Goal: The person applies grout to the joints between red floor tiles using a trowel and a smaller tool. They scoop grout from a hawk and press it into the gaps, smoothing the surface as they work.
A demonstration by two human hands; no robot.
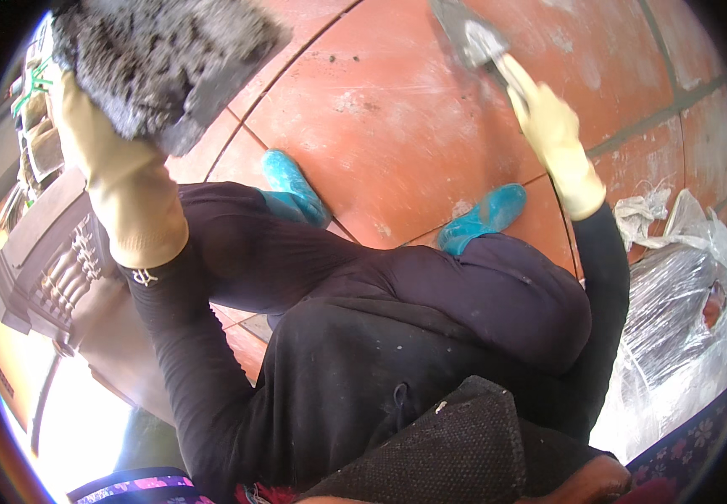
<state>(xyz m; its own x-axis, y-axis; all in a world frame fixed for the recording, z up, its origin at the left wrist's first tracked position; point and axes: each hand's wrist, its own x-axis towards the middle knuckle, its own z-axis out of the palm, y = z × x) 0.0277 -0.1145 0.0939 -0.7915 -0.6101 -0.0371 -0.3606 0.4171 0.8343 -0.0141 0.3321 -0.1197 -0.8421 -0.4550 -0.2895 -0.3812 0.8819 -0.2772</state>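
Observation:
My left hand (86, 126), in a pale yellow rubber glove, supports a flat dark board (185, 126) from its left side. Wet grey mortar (158, 55) is heaped roughly over the board. Most of the fingers are hidden behind it. My right hand (548, 126), gloved the same way, is closed around the handle of a pointing trowel (474, 38). A whitish smear marks the trowel's blade, which is held over the reddish tiled floor (389, 109). Board and trowel are well apart.
My turquoise rubber boots (292, 181) stand on the tiles. Grey joints (641, 130) run between tiles at the right. A clear plastic-wrapped bundle (674, 311) lies right of my arm. A brown baluster railing (65, 269) and hanging items (36, 134) are at the left.

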